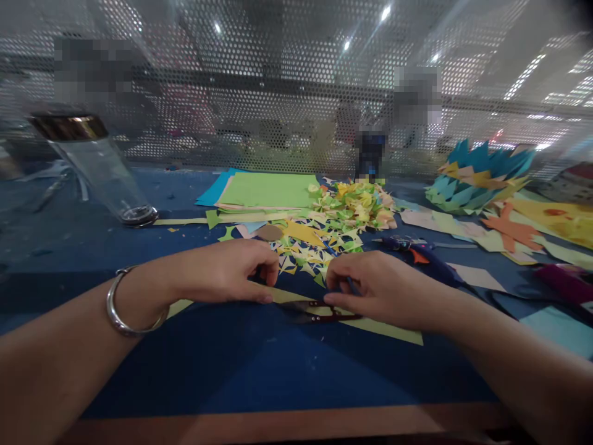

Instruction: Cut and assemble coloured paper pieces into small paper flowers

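Observation:
My left hand (236,272), with a silver bangle at the wrist, has its fingers curled and its thumb against a long pale yellow-green paper strip (393,330). The strip runs under both hands. My right hand (375,281) is closed, thumb and forefinger almost together. Its thumb tip is at the upper handle of dark red thread snips (331,316), whose blurred blades point left over the strip. Whether it grips the snips or the paper is unclear. Just beyond both hands lie paper offcuts (296,256) and a blue pen-like stick (328,246).
Green sheets (273,189) over blue ones and a heap of cut paper bits (359,204) lie behind. A glass bottle (109,167) stands left. To the right are a glue gun (426,256), an orange paper piece (509,227) and a spiky paper crown (482,179). Perforated metal screens the back.

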`<state>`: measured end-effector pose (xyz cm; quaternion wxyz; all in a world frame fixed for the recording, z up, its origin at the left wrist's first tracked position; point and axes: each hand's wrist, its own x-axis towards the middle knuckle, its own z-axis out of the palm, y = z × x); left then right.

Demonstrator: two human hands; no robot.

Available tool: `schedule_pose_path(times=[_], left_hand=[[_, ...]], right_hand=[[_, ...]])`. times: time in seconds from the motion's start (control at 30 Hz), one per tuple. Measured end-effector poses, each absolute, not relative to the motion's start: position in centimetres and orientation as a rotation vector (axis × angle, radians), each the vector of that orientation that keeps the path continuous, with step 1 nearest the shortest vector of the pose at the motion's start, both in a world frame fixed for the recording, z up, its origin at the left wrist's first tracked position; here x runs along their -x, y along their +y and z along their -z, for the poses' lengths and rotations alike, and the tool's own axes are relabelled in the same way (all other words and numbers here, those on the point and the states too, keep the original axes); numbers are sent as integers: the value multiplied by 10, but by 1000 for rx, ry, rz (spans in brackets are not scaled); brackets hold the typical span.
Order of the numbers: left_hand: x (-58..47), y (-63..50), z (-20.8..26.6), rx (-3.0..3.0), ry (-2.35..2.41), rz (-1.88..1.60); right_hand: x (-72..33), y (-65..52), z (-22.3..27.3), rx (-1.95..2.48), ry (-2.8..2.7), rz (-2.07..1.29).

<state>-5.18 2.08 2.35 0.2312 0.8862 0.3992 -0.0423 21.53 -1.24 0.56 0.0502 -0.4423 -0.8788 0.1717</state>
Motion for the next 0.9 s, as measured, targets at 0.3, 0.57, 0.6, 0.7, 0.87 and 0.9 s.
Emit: schedule_pose_path(times=[0.3, 0.57, 0.6, 0.7, 0.87, 0.9], left_hand=[[49, 22, -35, -2236, 1090, 212], [65, 23, -49, -2168, 1063, 420], [71, 27, -52, -2220, 1115, 407], [96, 43, -58, -2305, 1427, 345], [134, 66, -53, -2234, 1658, 475], [136, 66, -51, -2206, 1665, 497]], right_hand=[[-217, -15, -3, 1199, -2774, -488], [-219, -15, -2, 1222, -2798, -435], [-219, -15, -1, 1220, -2799, -422], [-219, -16, 0, 1220, -2798, -385], [-219, -17, -1, 1209, -2808, -374], [-220, -17, -1, 1211, -2809, -380]])
